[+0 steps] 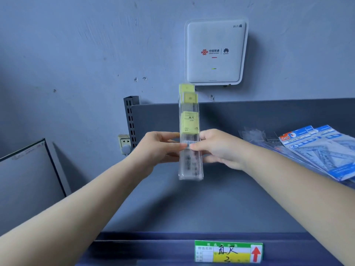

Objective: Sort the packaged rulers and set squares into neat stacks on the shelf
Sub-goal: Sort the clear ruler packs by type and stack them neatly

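1. Dark grey metal shelf (221, 198) with a low back panel; a perforated upright post (131, 120) stands at its left rear corner.
2. Blue-printed set square packs (324, 150) lie overlapping at the right end.
3. Clear plastic sleeves (251, 134) lie just behind them.
4. A green-and-yellow price label (228, 251) is fixed on the front lip.

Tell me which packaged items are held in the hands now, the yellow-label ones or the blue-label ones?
The yellow-label ruler packs: left hand and right hand pinch them upright above the shelf. The blue-label set square packs lie untouched at the right.
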The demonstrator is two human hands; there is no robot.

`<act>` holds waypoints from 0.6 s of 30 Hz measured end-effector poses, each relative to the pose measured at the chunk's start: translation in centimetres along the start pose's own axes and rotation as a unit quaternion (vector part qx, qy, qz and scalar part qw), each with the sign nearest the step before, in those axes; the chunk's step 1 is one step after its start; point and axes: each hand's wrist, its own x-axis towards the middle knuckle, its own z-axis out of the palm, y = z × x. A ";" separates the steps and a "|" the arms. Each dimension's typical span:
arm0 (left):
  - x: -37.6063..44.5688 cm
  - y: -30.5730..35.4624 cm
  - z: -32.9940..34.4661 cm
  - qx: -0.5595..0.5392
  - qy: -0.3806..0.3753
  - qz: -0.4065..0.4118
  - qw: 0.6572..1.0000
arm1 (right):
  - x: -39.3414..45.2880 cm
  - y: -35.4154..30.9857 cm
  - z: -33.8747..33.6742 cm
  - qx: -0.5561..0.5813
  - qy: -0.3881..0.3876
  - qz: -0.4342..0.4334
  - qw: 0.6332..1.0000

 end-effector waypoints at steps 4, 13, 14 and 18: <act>-0.3 -2.1 -0.2 0.005 -0.030 -0.101 0.994 | 0.5 1.7 1.4 -0.053 -0.033 0.077 0.995; -0.1 -3.6 -0.3 0.169 0.001 -0.077 0.983 | 1.9 4.4 1.8 -0.134 0.028 0.068 0.988; -0.1 -3.6 -0.4 0.157 0.009 -0.066 0.985 | 1.9 4.4 1.8 -0.124 0.035 0.058 0.990; -0.1 -3.7 0.1 0.097 -0.045 -0.056 0.993 | 1.8 4.7 2.1 -0.050 0.017 0.038 0.998</act>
